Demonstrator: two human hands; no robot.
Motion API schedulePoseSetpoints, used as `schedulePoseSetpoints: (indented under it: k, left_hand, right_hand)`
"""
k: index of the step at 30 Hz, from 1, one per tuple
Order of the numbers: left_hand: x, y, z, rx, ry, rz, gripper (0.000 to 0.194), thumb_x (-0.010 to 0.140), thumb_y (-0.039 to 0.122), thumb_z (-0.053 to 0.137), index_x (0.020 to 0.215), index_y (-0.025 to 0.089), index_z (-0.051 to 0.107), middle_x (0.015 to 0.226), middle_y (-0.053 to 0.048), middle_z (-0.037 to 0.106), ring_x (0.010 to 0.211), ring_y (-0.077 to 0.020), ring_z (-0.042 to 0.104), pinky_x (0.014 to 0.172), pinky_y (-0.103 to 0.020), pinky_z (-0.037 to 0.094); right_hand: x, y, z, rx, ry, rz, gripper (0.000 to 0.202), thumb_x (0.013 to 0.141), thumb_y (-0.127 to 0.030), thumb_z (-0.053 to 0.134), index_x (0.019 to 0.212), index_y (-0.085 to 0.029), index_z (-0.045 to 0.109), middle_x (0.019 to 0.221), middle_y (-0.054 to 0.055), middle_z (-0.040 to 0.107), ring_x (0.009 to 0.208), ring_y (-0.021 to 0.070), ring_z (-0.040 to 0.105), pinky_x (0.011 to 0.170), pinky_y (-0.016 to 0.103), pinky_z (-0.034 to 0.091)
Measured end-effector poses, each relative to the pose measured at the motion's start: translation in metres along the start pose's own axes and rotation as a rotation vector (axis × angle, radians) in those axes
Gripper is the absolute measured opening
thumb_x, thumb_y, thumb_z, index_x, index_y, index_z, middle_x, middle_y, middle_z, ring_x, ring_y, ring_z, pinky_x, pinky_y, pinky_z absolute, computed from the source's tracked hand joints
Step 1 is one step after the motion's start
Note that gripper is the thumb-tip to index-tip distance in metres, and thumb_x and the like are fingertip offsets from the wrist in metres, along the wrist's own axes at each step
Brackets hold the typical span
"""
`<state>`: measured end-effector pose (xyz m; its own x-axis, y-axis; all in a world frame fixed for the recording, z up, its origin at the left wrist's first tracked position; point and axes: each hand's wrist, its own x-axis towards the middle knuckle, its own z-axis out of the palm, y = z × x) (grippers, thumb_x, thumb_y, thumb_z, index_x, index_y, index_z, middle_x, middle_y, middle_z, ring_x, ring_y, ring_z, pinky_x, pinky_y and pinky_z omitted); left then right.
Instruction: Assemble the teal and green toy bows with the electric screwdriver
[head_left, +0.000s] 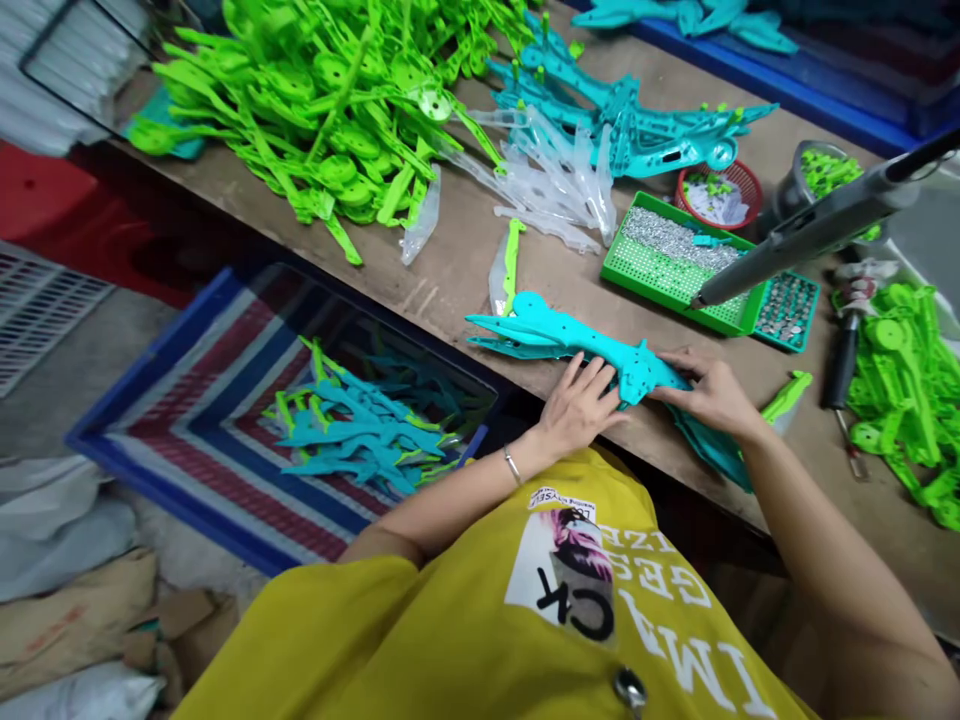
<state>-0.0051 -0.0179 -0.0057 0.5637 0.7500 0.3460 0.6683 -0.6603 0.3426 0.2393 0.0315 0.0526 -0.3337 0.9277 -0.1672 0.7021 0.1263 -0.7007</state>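
A long teal plastic part (570, 333) with forked, pointed ends lies at the bench's front edge, close to my body. My left hand (579, 408), a bracelet at its wrist, rests over the near side of its middle with the fingers curled on it. On the right, my right hand (712, 390) grips the same part between thumb and fingers. Its right end (712, 445) slants down past the bench edge, partly behind my right hand. Just beyond it lie a clear plastic piece (498, 278) and a narrow lime-green strip (513, 262). Another lime-green piece (787, 395) sits right of my right hand.
Lime-green parts (322, 110) are heaped at the back left, beside clear pieces (555, 175) and teal parts (630, 120). A green tray (675, 290) holds small metal screws. A grey powered screwdriver (810, 235) hangs above it. A blue-rimmed bin (157, 400) of assembled parts stands below left.
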Motion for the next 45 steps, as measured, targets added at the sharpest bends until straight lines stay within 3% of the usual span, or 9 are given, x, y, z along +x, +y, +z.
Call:
schedulePoseSetpoints:
  k: [4, 9, 13, 22, 26, 29, 32, 37, 45]
  left_hand:
    - [-0.031, -0.014, -0.017, -0.086, 0.161, -0.125, 0.034, 0.103, 0.039, 0.052, 0.128, 0.021, 0.066, 0.132, -0.014, 0.068, 0.13, -0.0275, 0.061, 0.111, -0.049, 0.047]
    - [-0.053, -0.041, -0.045, -0.157, 0.604, -0.775, 0.034, 0.102, 0.037, 0.046, 0.129, 0.017, 0.052, 0.125, -0.017, 0.06, 0.115, -0.0248, 0.061, 0.098, -0.043, 0.052]
    - [-0.048, -0.064, -0.06, -0.244, 0.657, -0.942, 0.033, 0.103, 0.04, 0.041, 0.128, 0.02, 0.046, 0.128, -0.014, 0.057, 0.105, -0.0199, 0.063, 0.092, -0.037, 0.053]
    - [-0.023, -0.098, -0.105, -0.06, -0.004, -0.864, 0.027, 0.096, 0.04, 0.053, 0.103, 0.019, 0.067, 0.109, -0.012, 0.069, 0.109, -0.0286, 0.063, 0.101, -0.043, 0.048]
    - [0.01, -0.094, -0.12, 0.042, 0.091, -0.744, 0.045, 0.088, 0.032, 0.065, 0.129, 0.016, 0.057, 0.13, -0.015, 0.06, 0.124, -0.0346, 0.056, 0.11, -0.05, 0.043]
    - [0.055, -0.075, -0.113, -0.095, 0.011, -0.437, 0.04, 0.094, 0.028, 0.057, 0.132, 0.018, 0.056, 0.131, -0.012, 0.059, 0.128, -0.0312, 0.055, 0.114, -0.049, 0.04]
    - [0.102, -0.057, -0.088, -0.275, -0.244, -0.215, 0.04, 0.094, 0.034, 0.058, 0.129, 0.016, 0.06, 0.127, -0.011, 0.065, 0.119, -0.0279, 0.06, 0.106, -0.043, 0.046]
    - [0.143, -0.054, -0.046, -0.416, -0.773, -0.171, 0.041, 0.079, 0.043, 0.075, 0.111, 0.018, 0.069, 0.099, -0.006, 0.076, 0.097, -0.0236, 0.068, 0.082, -0.03, 0.049]
    - [0.139, -0.066, -0.038, -0.623, -0.893, -0.268, 0.048, 0.067, 0.035, 0.08, 0.109, 0.017, 0.065, 0.085, -0.003, 0.069, 0.084, -0.0211, 0.066, 0.074, -0.031, 0.051]
  right_hand:
    - [-0.001, -0.001, 0.0, 0.004, 0.003, 0.0, 0.061, 0.076, -0.056, 0.079, 0.125, -0.019, 0.076, 0.113, 0.012, 0.076, 0.102, 0.0322, 0.069, 0.093, 0.047, 0.052]
    - [0.0, -0.001, 0.001, -0.023, 0.013, -0.013, 0.061, 0.075, -0.059, 0.079, 0.122, -0.019, 0.077, 0.11, 0.012, 0.075, 0.099, 0.032, 0.068, 0.091, 0.048, 0.053]
    - [0.001, 0.0, 0.001, -0.06, 0.016, -0.018, 0.059, 0.074, -0.057, 0.079, 0.121, -0.021, 0.078, 0.109, 0.012, 0.075, 0.098, 0.0319, 0.069, 0.09, 0.047, 0.053]
    - [0.003, -0.002, 0.002, -0.165, -0.045, -0.031, 0.07, 0.074, -0.056, 0.081, 0.135, -0.023, 0.071, 0.106, 0.01, 0.071, 0.094, 0.0293, 0.067, 0.088, 0.045, 0.054]
    - [-0.003, -0.016, -0.003, -0.235, -0.043, -0.036, 0.084, 0.07, -0.049, 0.086, 0.145, -0.021, 0.061, 0.114, 0.013, 0.068, 0.104, 0.0329, 0.066, 0.095, 0.049, 0.054]
    - [-0.016, -0.038, -0.009, -0.184, 0.179, -0.084, 0.072, 0.074, -0.046, 0.084, 0.138, -0.021, 0.066, 0.127, 0.015, 0.066, 0.117, 0.0346, 0.062, 0.102, 0.053, 0.051]
    - [-0.038, -0.06, -0.003, 0.08, 0.282, 0.023, 0.036, 0.082, -0.048, 0.077, 0.104, -0.019, 0.076, 0.101, 0.01, 0.074, 0.089, 0.0236, 0.069, 0.084, 0.04, 0.058]
    - [-0.065, -0.071, 0.055, 0.999, -0.107, 0.516, 0.04, 0.073, -0.051, 0.086, 0.087, -0.017, 0.069, 0.076, 0.005, 0.076, 0.064, 0.0155, 0.071, 0.063, 0.029, 0.059]
    - [-0.045, -0.082, 0.114, 1.65, 0.46, 0.648, 0.039, 0.06, -0.038, 0.095, 0.085, -0.019, 0.074, 0.088, 0.0, 0.077, 0.086, 0.0139, 0.073, 0.098, 0.035, 0.058]
